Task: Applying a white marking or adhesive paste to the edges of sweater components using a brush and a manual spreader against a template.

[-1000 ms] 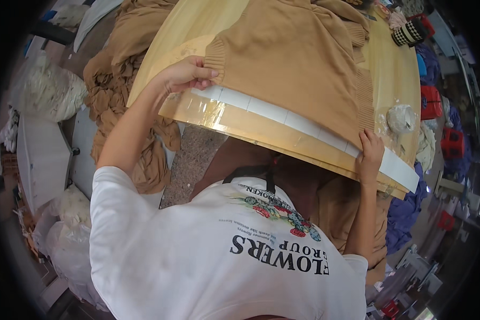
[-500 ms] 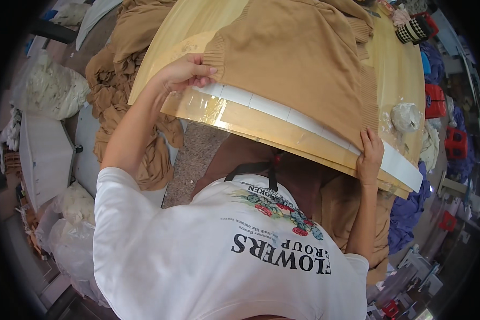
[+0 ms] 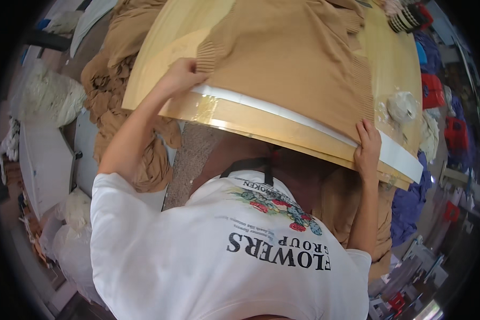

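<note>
A tan knitted sweater (image 3: 288, 64) lies spread over the pale wooden table (image 3: 149, 64), its ribbed bands at the left and right sides. My left hand (image 3: 182, 77) is closed on the ribbed band at the near left; its fingertips are partly hidden by the hand. At the near right corner, the bent fingers of my right hand (image 3: 368, 146) grip the edge of the other ribbed band. Between my hands, the sweater's near edge runs along a white strip (image 3: 266, 109) fixed near the table's front edge.
Heaped tan knitwear (image 3: 114, 80) hangs beside the table on the left. A crumpled clear-plastic ball (image 3: 402, 106) sits on the table's right side, with a black-and-white patterned item (image 3: 406, 20) farther back. Red stools (image 3: 433, 89) and purple fabric (image 3: 408, 213) are off to the right.
My left hand has turned so its back faces up and its thumb no longer shows. The left ribbed band is more bunched. My right hand stays at its corner; the view has shifted slightly.
</note>
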Demonstrator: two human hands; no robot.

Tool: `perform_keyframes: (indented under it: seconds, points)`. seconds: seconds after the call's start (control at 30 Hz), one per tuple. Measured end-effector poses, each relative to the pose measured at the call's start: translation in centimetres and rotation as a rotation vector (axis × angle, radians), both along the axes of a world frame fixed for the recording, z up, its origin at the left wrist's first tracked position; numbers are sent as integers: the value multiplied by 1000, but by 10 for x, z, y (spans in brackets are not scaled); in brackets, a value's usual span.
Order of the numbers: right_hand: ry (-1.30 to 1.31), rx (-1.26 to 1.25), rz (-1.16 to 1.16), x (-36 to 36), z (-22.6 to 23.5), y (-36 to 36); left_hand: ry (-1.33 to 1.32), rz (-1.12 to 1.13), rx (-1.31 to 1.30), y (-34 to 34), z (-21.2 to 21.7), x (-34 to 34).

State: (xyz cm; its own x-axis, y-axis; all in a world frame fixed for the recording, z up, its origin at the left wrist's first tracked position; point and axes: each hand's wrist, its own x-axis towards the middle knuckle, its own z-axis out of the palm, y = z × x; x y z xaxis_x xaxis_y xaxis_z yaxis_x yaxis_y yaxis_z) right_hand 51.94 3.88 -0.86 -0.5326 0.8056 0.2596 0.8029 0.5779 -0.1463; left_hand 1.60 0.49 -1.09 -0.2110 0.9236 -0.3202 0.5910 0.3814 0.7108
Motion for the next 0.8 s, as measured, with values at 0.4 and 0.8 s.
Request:
perform_keyframes:
  seconds: [0.4,0.8]
  points:
    - [4,-414,2,32,15,69,-103,-794,870,35,-17,355]
    - [62,-229,38,71,0,82,105,-861,966,51,-24,395]
